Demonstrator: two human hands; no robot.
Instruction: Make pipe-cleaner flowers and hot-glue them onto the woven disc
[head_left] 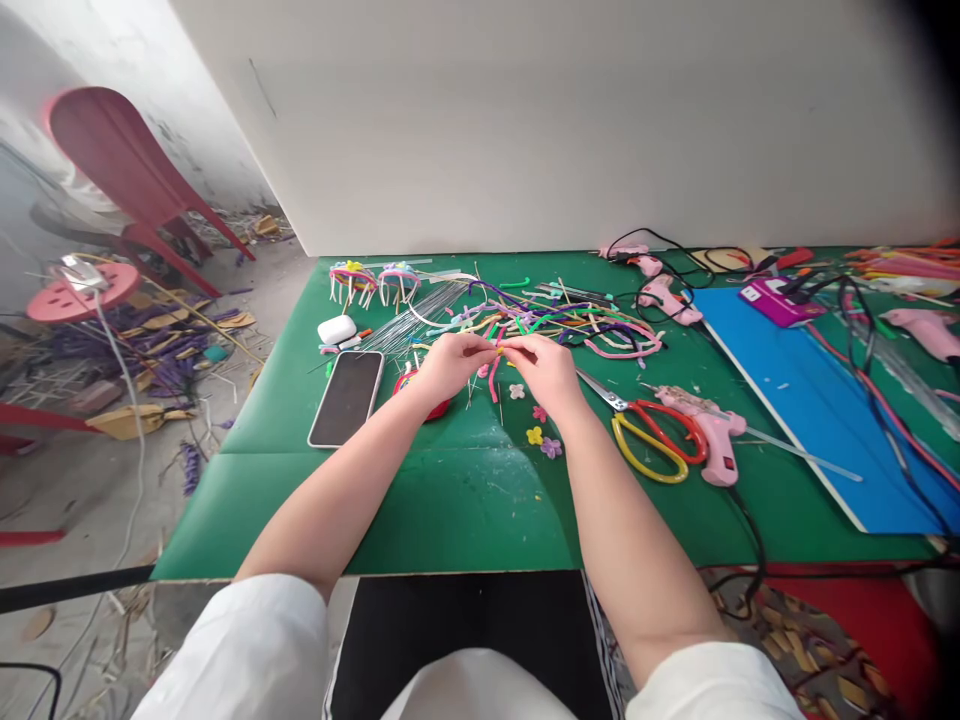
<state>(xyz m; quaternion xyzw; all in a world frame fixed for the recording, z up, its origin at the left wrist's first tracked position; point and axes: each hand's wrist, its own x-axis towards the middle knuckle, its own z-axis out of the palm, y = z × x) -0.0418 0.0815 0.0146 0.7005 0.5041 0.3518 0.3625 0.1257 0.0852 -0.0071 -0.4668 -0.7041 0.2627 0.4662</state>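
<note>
My left hand (457, 366) and my right hand (546, 372) meet over the table, fingertips pinched together. Between them is a small yellow piece (500, 351) that looks like pipe cleaner; the fingers partly hide it. Just beyond lies a tangled pile of coloured pipe cleaners (570, 322). A pink pipe cleaner (493, 384) hangs below the fingertips. Nearer to me are small flowers: a white one (517, 391), a yellow one (534, 436) and a purple one (551, 447). A red round object (438, 410) is partly hidden behind my left wrist.
Left of my hands lie a phone (346, 398) and a white case (337, 330). On the right are scissors (654, 440), a pink glue gun (720, 445) with its cord, and a blue board (795, 400). Two flower-topped pieces (352, 280) stand at the back left.
</note>
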